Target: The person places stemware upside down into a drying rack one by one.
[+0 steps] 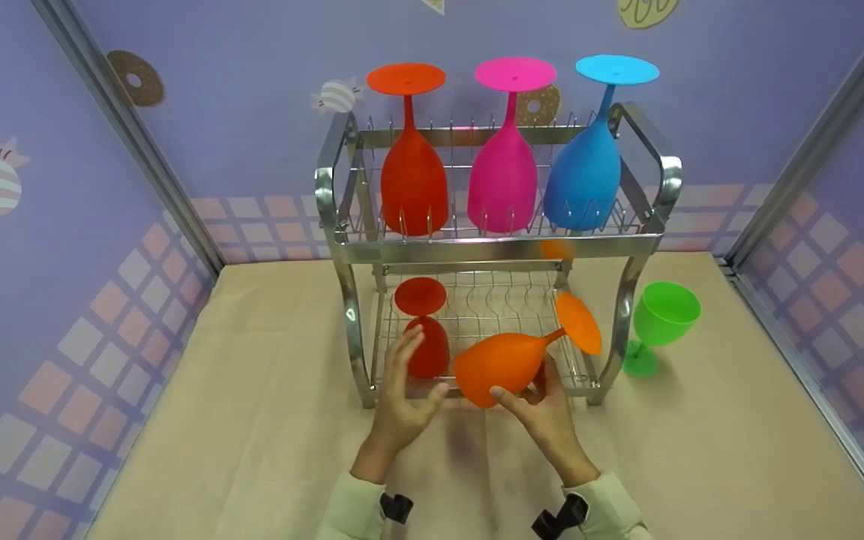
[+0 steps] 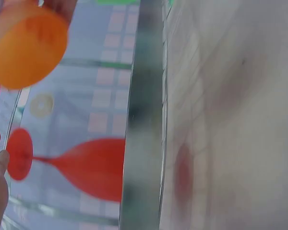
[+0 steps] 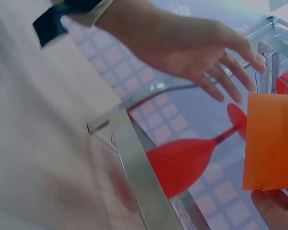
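Observation:
My right hand [image 1: 552, 420] holds an orange plastic goblet [image 1: 503, 364] by its bowl, in front of the rack's lower shelf. The goblet is tilted, its foot up to the right and its mouth down to the left; the left wrist view looks into the mouth of this orange goblet [image 2: 31, 48]. With fingers spread and nothing in it, my left hand [image 1: 400, 405] is just left of the orange goblet. Behind that hand a red goblet [image 1: 432, 349] stands upside down on the lower shelf. In the right wrist view the left hand [image 3: 192, 52] appears apart from both goblets.
A two-tier metal dish rack [image 1: 503, 250] stands on the cloth-covered table [image 1: 274, 420]. Along its upper tier, red [image 1: 414, 184], pink [image 1: 503, 180] and blue [image 1: 584, 176] goblets rest upside down. A green goblet [image 1: 664, 315] stands upright right of the rack. Patterned walls enclose the table.

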{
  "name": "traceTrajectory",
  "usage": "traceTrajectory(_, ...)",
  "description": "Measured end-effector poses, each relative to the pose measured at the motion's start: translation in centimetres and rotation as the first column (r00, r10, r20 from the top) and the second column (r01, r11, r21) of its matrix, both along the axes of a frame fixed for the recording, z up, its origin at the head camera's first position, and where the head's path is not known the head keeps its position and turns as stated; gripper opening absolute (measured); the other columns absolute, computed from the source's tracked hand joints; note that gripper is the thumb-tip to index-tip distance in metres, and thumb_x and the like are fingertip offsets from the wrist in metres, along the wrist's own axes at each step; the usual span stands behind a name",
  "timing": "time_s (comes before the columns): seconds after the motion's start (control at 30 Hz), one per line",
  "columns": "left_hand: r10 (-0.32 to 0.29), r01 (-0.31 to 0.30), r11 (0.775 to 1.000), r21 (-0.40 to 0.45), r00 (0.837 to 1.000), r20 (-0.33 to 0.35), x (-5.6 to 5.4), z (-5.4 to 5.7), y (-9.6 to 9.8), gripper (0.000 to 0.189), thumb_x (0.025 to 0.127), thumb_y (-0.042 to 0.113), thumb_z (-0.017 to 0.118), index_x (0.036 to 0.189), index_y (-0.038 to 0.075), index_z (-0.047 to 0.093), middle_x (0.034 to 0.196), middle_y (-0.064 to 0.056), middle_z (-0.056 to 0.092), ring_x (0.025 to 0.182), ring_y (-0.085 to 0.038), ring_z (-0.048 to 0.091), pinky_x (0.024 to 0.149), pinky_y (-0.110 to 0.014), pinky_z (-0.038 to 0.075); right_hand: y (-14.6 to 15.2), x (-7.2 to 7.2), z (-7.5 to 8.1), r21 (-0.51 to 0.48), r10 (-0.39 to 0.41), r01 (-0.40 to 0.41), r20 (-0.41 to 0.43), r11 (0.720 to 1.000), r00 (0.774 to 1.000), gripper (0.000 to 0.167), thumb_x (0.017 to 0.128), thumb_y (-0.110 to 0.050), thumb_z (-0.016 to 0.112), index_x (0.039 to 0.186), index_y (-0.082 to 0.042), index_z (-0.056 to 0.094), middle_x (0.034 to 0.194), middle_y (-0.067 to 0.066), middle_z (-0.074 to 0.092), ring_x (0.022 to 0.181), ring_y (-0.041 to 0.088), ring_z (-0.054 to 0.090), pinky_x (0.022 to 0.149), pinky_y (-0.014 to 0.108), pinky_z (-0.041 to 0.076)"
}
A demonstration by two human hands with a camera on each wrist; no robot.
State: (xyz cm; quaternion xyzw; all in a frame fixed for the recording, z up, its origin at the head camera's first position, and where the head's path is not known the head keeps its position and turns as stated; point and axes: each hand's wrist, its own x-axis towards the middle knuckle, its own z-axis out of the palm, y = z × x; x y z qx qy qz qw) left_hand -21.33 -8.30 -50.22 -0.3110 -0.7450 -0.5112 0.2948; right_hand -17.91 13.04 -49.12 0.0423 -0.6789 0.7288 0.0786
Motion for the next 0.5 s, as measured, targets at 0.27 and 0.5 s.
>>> traceTrajectory(0.27, 0.248, -0.239, 0.960, 0.146, 0.967, -0.051, -1.7, 0.1, -2.7, 0.048, 0.081, -0.010, 0.064, 0.127, -0.008, 0.053, 0.133, -0.023, 0.049, 0.130, -0.023, 0.044, 0.113, -0.026, 0.034, 1.2, -2.0, -0.7, 0.110, -0.042, 0.051, -0.087, 0.993, 0.995, 0.089, 0.076, -0.008, 0.081, 0.148, -0.013, 0.028, 0.146, 0.013, 0.038, 0.128, 0.034, 0.049, 0.098, 0.043, 0.049)
traceTrajectory(0.5, 0.450, -0.457, 0.848, 0.267, 0.888, 0.092, -3.0, 0.5, -4.8, 0.040, 0.087, -0.012, 0.059, 0.127, -0.010, 0.055, 0.133, -0.026, 0.048, 0.127, -0.035, 0.044, 0.110, -0.017, 0.033, 1.7, -4.1, -1.8, 0.232, -0.071, 0.117, -0.197, 0.966, 0.978, 0.086, 0.073, -0.019, 0.085, 0.144, -0.020, 0.036, 0.144, 0.005, 0.042, 0.131, 0.027, 0.043, 0.107, 0.056, 0.038)
